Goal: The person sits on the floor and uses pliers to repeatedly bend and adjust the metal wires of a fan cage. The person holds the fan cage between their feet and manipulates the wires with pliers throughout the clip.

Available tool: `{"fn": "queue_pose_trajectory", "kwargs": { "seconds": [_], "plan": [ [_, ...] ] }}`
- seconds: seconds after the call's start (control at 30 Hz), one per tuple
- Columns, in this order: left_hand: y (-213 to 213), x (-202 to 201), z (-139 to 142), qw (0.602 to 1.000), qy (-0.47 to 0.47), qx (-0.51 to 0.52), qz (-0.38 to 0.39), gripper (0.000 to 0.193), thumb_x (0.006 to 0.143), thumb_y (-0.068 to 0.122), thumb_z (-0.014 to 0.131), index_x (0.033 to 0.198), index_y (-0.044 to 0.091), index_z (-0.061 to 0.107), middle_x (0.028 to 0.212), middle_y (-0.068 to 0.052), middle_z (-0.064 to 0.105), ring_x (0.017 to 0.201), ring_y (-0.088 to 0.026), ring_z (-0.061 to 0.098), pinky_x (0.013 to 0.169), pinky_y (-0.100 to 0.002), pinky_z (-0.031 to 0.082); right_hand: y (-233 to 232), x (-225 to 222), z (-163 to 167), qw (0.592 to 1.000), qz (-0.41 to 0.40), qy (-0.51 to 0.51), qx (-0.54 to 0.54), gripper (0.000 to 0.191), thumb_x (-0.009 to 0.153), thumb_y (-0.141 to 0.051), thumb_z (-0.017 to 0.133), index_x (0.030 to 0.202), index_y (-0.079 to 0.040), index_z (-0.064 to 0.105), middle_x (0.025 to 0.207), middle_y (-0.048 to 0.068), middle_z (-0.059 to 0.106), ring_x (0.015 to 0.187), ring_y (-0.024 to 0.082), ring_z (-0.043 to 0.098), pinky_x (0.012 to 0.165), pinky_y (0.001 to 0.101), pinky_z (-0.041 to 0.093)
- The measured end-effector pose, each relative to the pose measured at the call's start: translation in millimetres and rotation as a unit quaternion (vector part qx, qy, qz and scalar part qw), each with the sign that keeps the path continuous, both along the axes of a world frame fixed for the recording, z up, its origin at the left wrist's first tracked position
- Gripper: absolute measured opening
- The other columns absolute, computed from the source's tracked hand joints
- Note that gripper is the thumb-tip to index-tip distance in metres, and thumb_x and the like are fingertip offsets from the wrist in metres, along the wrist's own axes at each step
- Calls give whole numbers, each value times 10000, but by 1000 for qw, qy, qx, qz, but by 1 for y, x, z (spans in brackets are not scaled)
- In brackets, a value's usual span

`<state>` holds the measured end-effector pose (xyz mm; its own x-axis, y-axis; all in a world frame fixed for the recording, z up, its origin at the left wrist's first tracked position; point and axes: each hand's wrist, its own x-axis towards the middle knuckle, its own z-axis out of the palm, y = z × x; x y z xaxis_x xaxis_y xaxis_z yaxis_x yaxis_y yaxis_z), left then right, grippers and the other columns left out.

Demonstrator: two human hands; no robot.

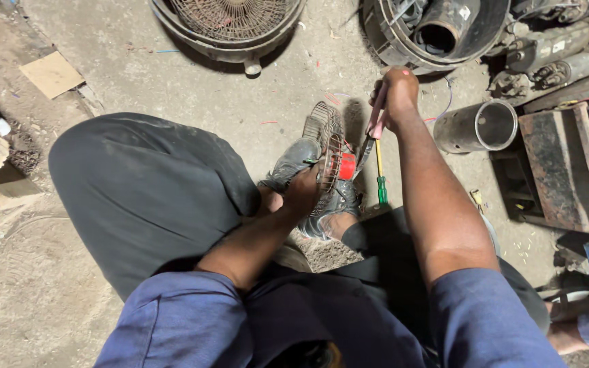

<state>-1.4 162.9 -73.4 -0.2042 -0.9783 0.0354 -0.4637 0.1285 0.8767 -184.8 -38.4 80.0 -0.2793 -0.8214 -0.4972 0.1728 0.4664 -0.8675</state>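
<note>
My left hand (303,191) grips a small rusty wire fan guard (326,146), held upright on edge between my shoes (293,161). A red hub (347,165) shows at the guard's middle. My right hand (395,95) is raised above it, closed on the pink handles of pliers (373,129) whose dark jaws point down at the red hub. A screwdriver with a green handle and yellow shaft (380,178) lies on the ground just right of the guard.
A large wire fan guard (230,24) lies at the top. A round black housing (438,31), a metal cylinder (477,127), motor parts and a rusty metal box (567,167) crowd the right. Cardboard (50,73) lies at upper left on the concrete floor.
</note>
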Motion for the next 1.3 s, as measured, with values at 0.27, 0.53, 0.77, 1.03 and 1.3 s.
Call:
{"fn": "queue_pose_trajectory", "kwargs": {
  "seconds": [0.27, 0.53, 0.77, 1.03, 1.3],
  "plan": [
    [-31, -15, 9, 999, -32, 18, -7, 327, 982, 291, 595, 1182, 33, 616, 963, -244, 675, 892, -431, 628, 790, -540, 499, 12, 4, 12, 997, 25, 32, -66, 149, 930, -184, 597, 1027, -71, 606, 742, 78, 587, 611, 203, 586, 564, 374, 525],
    [-53, -16, 29, 991, 41, 124, -21, 322, 964, 292, 627, 1193, 66, 645, 969, -190, 712, 831, -342, 640, 722, -480, 507, 18, 6, 20, 993, 38, 59, -92, 154, 968, -183, 566, 1046, -57, 605, 770, 80, 605, 630, 198, 610, 581, 370, 540],
    [-69, -8, 50, 977, 83, 178, -78, 323, 948, 293, 654, 1203, 96, 671, 973, -142, 744, 777, -264, 651, 663, -428, 515, 25, 3, 16, 984, 62, 96, -133, 185, 999, -214, 582, 1058, -40, 602, 786, 80, 611, 659, 190, 612, 610, 354, 543],
    [-102, 0, 64, 917, 255, 236, -196, 319, 1064, 307, 539, 1305, 111, 610, 1064, -80, 775, 838, -132, 724, 717, -323, 582, 56, -24, 14, 974, 40, 35, -220, 214, 941, -120, 555, 1135, -37, 595, 866, 75, 641, 742, 189, 646, 691, 349, 577],
    [-144, -23, 36, 880, 131, 456, 8, 476, 1072, 452, 407, 898, 81, 648, 652, -120, 647, 538, -249, 578, 450, -419, 417, 69, -22, 15, 964, 44, 54, -256, 251, 939, -107, 539, 1170, -31, 602, 922, 74, 651, 805, 178, 658, 725, 337, 571]
  ]
}}
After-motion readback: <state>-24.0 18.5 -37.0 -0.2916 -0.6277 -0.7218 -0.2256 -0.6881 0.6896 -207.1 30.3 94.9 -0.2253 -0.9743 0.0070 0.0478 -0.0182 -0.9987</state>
